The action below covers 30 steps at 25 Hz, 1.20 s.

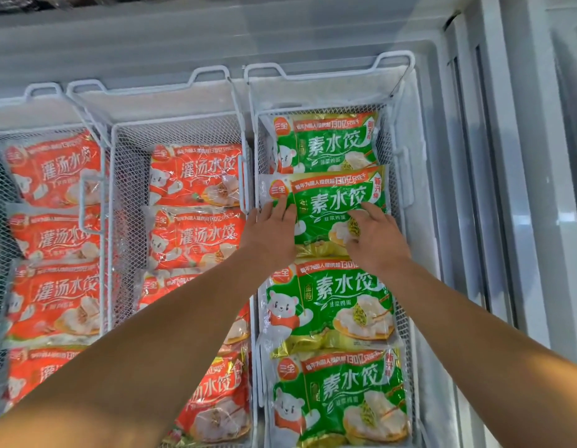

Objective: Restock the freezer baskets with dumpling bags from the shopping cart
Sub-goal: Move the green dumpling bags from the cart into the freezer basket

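Two bare forearms reached from the near edge into the freezer. The left hand lay flat on the left part of a green bag, fingers straight and together, pressing down. The right hand lay on the same bag's right part, fingers loosely spread over the printed dumplings, pinching nothing. Both hands rested on the bag rather than gripping it.

That bag sat second from the far end of the right basket. Its far edge overlapped the green bag beyond the hands, and its near edge lay over the one just below the wrists. A fourth green bag lay nearest the camera. To the left of the left hand, the middle basket held red bags, with open mesh along its left side. The cart was not in view.

The step looked like seating and flattening a bag into its row. The risk is the overlap: the slick film could let the bag slide off its neighbours when the hands lift, leaving it tilted or riding above the rim. Pressing hard could crush frozen dumplings or split a seam, and a corner could snag in the mesh by the left hand.
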Each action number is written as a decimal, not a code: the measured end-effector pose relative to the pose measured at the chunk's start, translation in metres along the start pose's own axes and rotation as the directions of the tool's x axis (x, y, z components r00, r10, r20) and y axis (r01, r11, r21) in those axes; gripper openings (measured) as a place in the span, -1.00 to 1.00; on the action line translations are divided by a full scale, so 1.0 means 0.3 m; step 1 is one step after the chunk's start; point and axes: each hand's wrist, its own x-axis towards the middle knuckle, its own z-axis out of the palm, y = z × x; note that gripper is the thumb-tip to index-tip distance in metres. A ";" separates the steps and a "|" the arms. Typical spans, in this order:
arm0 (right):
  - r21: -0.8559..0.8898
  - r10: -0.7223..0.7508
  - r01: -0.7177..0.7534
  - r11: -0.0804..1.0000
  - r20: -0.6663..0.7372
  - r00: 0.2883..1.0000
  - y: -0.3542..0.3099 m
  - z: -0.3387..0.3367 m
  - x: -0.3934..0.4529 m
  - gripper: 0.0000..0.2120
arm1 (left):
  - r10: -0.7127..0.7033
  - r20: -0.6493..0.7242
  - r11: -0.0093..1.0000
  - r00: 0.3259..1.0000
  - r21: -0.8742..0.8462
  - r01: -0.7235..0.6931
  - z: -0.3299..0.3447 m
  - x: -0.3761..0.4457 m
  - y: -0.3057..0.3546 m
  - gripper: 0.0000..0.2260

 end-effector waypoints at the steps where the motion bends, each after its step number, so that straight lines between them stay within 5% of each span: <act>1: 0.006 -0.006 0.005 1.000 0.013 1.000 -0.006 -0.010 -0.008 -0.39 | -0.003 0.003 1.000 1.000 0.006 0.003 -0.010 -0.014 -0.002 -0.28; 9: 0.005 -0.055 0.056 0.998 -0.089 0.994 -0.088 -0.079 -0.315 -0.46 | 0.022 -0.180 0.940 0.983 -0.332 -0.082 -0.111 -0.369 -0.005 -0.49; 15: 0.051 -0.078 0.092 0.994 -0.236 0.969 -0.133 -0.035 -0.748 -0.49 | -0.008 -0.251 0.909 0.968 -0.405 -0.098 -0.095 -0.766 0.066 -0.52; 21: 0.161 0.107 -0.031 0.986 -0.487 0.867 -0.062 0.177 -1.229 -0.60 | 0.166 -0.388 0.889 0.906 -0.338 -0.308 0.062 -1.080 0.207 -0.63; 26: 0.280 0.322 -0.209 0.937 -0.463 0.826 0.123 0.386 -1.646 -0.63 | 0.362 -0.361 0.812 0.860 -0.330 -0.480 0.258 -1.288 0.449 -0.71; 30: 0.421 0.561 -0.398 0.815 -0.404 0.723 0.355 0.552 -1.961 -0.62 | 0.536 -0.275 0.768 0.798 -0.234 -0.596 0.425 -1.427 0.731 -0.70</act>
